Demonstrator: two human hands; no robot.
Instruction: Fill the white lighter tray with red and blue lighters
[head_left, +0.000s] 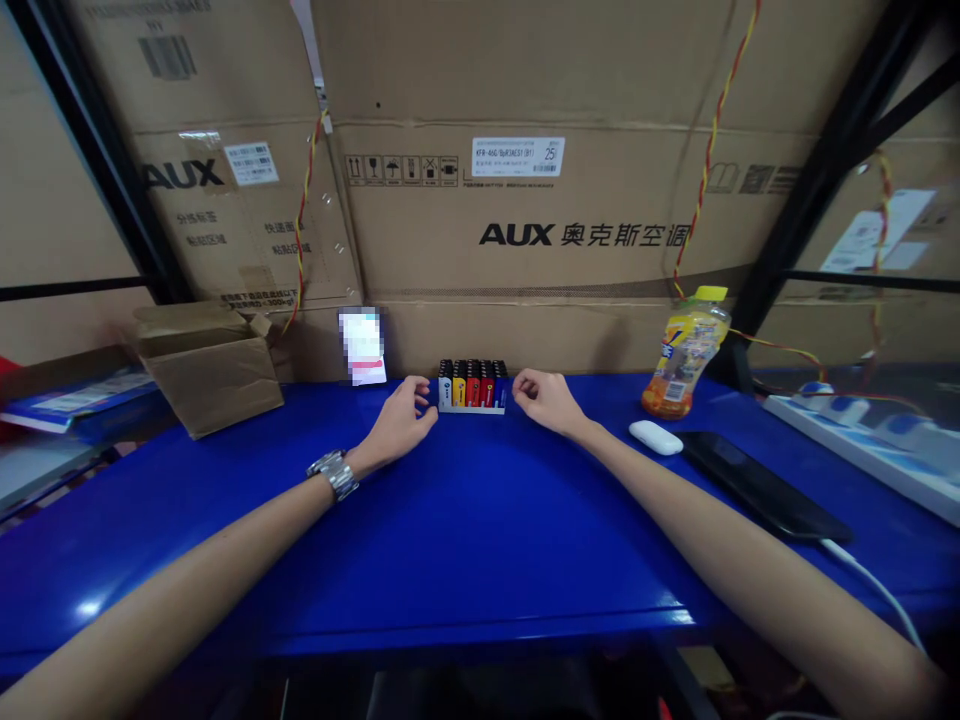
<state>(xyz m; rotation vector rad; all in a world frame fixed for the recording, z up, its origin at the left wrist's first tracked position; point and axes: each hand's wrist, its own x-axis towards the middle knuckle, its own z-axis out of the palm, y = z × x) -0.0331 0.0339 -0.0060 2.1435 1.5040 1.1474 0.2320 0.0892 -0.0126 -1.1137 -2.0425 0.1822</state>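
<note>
A small tray of lighters [472, 387] in white, yellow, red and blue stands upright at the back of the blue table [465, 540], against a cardboard box. Just left of it is my left hand [405, 418], fingers curled but apart and holding nothing; a metal watch [334, 474] is on that wrist. To the right of the tray, my right hand [547, 400] has its fingers bent inward, with a small gap between it and the lighters. Whether its fingertips meet or hold anything is too small to tell.
An open cardboard box [217, 385] sits at the left, near a lit screen [364, 345]. On the right are a drink bottle [684, 355], a white earphone case [656, 437], a black phone [765, 485] with a cable, and a power strip [862, 450]. Large AUX cartons [540, 270] form the back.
</note>
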